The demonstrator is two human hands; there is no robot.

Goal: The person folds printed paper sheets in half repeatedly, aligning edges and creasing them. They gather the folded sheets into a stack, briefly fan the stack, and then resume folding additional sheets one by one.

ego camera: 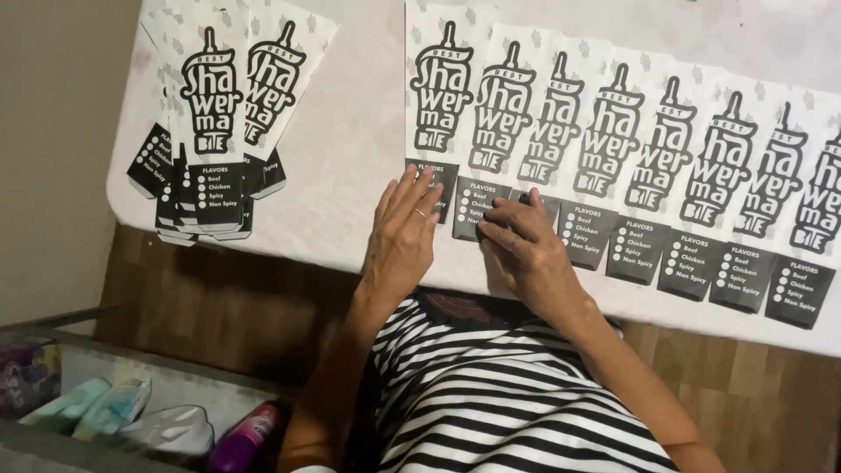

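Table (350, 131): spans upper frame, near edge running left to right.
Row of paper sleeves (631, 166): on table, right half, overlapping side by side, each lapping the next, running from centre to right edge.
Stack of sleeves (215, 131): on table, left end, fanned, well apart from the row.
Left hand (403, 232): flat on leftmost sleeve of row, lower end.
Right hand (526, 250): just right of left hand, fingertips on 2nd/3rd sleeve lower ends.
Bin (114, 412): on floor (219, 307), bottom left, below table edge; bottle (245, 434) and cloths (96, 407) in it.
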